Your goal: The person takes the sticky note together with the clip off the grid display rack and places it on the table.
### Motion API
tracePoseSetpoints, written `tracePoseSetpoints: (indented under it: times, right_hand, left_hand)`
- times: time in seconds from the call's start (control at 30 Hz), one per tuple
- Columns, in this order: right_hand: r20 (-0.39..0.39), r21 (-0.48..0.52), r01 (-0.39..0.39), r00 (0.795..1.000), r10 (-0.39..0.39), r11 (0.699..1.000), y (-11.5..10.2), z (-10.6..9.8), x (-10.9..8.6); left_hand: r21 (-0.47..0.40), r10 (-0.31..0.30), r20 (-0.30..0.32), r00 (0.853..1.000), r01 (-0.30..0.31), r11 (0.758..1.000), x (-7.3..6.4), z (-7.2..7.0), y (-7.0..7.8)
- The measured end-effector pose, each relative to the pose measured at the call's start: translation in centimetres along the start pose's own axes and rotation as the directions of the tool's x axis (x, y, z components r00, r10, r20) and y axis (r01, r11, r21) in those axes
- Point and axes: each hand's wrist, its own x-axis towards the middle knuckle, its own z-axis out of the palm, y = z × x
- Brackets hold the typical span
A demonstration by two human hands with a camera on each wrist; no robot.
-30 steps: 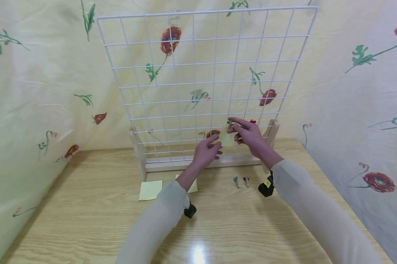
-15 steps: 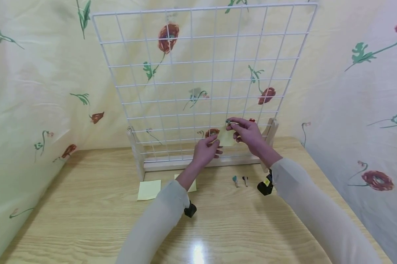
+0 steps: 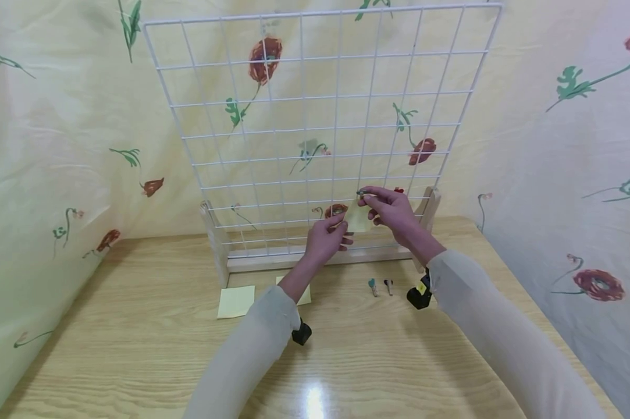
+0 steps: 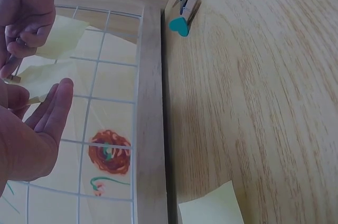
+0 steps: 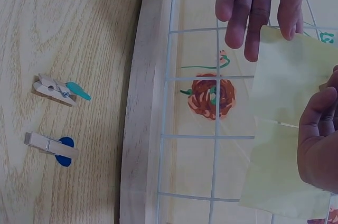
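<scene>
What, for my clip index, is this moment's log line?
left hand: pinches yellow note | right hand: holds clothespin by note | table: teal clothespin, blue clothespin, two notes

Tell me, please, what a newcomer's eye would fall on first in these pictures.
Likely the big white wire grid, standing at the back of the wooden table. Next, before its lower part, the left hand holding a yellow note and the right hand pinching a clothespin. Then perhaps the teal-heart peg, lying on the table in front.

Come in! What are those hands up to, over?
Left fingers pinch pale-yellow square paper note. Right fingers hold small wooden clothespin at white wire grid. Nothing visible in the way.
</scene>
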Motion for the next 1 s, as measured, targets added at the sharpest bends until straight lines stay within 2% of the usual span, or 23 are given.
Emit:
tracePoseSetpoints:
  times: [0.37,0.73,1.0]
  right_hand:
    - [-0.007,0.002,0.002,1.000,-0.001,1.000,0.09,0.13,0.09]
    - [-0.012,-0.081,0.045,0.999,-0.046,0.996,0.36,0.06,0.20]
    - [-0.020,-0.097,0.064,0.998,-0.066,0.993,0.47,0.24,0.33]
  left_hand:
    - [-0.013,0.003,0.009,1.000,-0.003,1.000,0.09,-0.02,-0.09]
    - [-0.008,0.007,0.007,1.000,-0.007,1.000,0.05,-0.05,-0.20]
    - [0.004,0.002,0.004,1.000,-0.002,1.000,0.14,-0.10,-0.22]
